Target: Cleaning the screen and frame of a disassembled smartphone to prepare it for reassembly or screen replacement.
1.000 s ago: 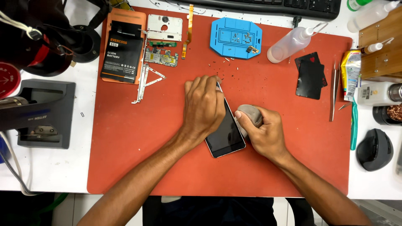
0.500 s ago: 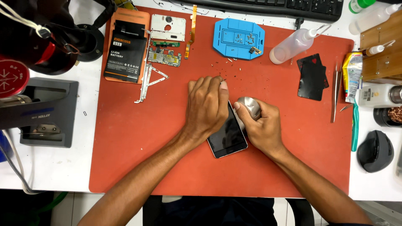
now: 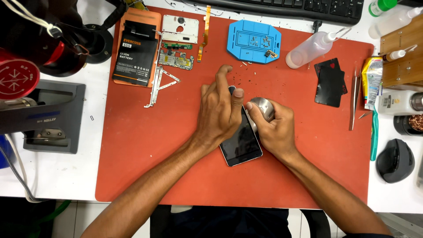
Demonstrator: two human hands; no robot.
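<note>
A black smartphone (image 3: pixel 241 143) lies screen up near the middle of the red work mat (image 3: pixel 145 145). My left hand (image 3: pixel 218 110) presses flat on its upper half, fingers spread toward the far end. My right hand (image 3: pixel 271 130) sits against the phone's right edge and grips a rounded grey metal tool (image 3: pixel 263 108) between thumb and fingers. The tool's tip at the phone's edge is hidden by my fingers.
Phone parts lie at the mat's far left: a black battery (image 3: pixel 134 55), a white frame (image 3: pixel 179 28), a circuit board (image 3: pixel 176 59). A blue screw tray (image 3: pixel 254 41), a clear squeeze bottle (image 3: pixel 310 46), black cards (image 3: pixel 330 81), tweezers (image 3: pixel 354 99) and a keyboard (image 3: pixel 286 8) surround the hands.
My left hand's fingers have lifted and spread over the phone's top. My right hand with the grey tool has slid a little further up the phone's right edge.
</note>
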